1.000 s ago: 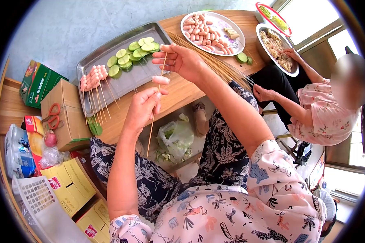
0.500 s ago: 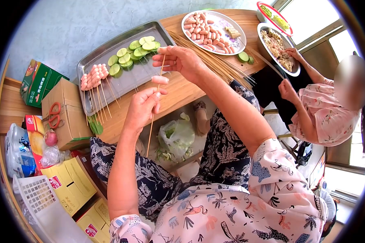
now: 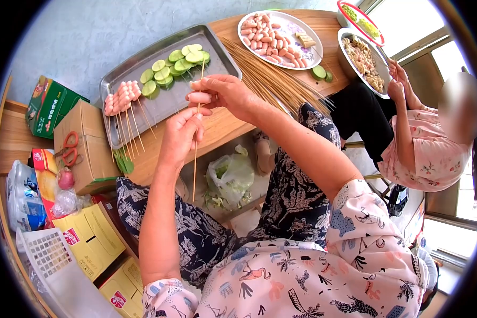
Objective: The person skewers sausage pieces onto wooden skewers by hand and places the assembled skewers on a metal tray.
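My left hand point(image 3: 179, 137) is closed round a thin wooden skewer point(image 3: 195, 177), which slants upward. Just above that hand, a small pink sausage point(image 3: 199, 97) sits crosswise on the stick. The fingers of my right hand point(image 3: 232, 96) grip this sausage, and the skewer's tip pokes out above them. Beyond my hands lies a metal tray point(image 3: 221, 62). It bears skewered sausages point(image 3: 124, 98) at its left and skewered green-rimmed slices point(image 3: 167, 71), like cucumber, in its middle. A bundle of bare skewers point(image 3: 257, 71) rests right of the tray.
Loose sausages fill part of a white plate point(image 3: 289, 33) at the back. A co-worker point(image 3: 426, 143) sits at the right by a metal bowl point(image 3: 386, 85) of food pieces. Scissors point(image 3: 70, 148) lie on a cardboard box point(image 3: 93, 143) at left. A plastic bag point(image 3: 233, 172) is below the table.
My right hand has come down from the skewer's tip and closed on the sausage. The skewer has shifted slightly left. The co-worker's hands have come together by the bowl.
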A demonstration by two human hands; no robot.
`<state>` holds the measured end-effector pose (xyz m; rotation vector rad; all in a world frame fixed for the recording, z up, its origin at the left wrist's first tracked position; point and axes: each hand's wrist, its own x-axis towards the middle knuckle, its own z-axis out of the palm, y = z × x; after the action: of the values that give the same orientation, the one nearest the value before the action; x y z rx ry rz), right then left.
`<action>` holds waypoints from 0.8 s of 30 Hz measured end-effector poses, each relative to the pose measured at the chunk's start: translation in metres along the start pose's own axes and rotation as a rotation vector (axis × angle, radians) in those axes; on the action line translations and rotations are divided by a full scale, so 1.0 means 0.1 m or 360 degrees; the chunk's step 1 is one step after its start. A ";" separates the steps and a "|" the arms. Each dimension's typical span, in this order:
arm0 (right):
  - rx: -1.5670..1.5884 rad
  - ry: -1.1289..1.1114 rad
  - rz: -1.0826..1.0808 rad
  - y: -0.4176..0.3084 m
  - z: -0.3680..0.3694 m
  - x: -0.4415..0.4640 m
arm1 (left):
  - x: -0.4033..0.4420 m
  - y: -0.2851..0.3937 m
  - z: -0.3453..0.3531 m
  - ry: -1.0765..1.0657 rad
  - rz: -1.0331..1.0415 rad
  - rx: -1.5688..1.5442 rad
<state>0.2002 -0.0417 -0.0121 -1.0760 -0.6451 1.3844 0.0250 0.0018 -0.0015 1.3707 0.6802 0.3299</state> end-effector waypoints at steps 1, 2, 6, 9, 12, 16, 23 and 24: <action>0.0067 0.0005 -0.0003 0.01 0.01 0.00 | 0.00 0.01 0.00 0.0019 0.0007 -0.0023; 0.0134 0.0011 -0.0005 0.01 0.02 0.00 | 0.00 0.00 0.00 0.0019 0.0005 -0.0023; 0.0139 -0.0008 -0.0009 0.03 0.01 0.00 | 0.01 -0.02 -0.01 0.0002 0.0013 0.0015; 0.0055 -0.0050 0.0000 -0.02 -0.01 -0.05 | 0.02 0.01 0.00 0.0018 0.0013 0.0040; 0.0270 0.0023 -0.0095 -0.11 -0.04 -0.10 | 0.03 0.02 0.01 0.0040 0.0022 0.0050; -0.0592 0.0259 -0.0065 -0.09 -0.45 0.11 | 0.02 0.03 0.02 0.0050 0.0028 0.0070; -0.2036 0.1039 -0.0621 -0.02 -1.67 0.49 | 0.04 -0.02 0.04 0.0093 0.0342 0.0245; -0.2207 0.1039 -0.0550 0.02 -1.92 0.57 | 0.02 0.01 0.03 0.0068 0.0171 0.0158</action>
<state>0.3762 -0.0292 -0.1066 -2.1985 -1.2326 0.0512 0.0291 0.0008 -0.0007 1.5016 0.6668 0.4165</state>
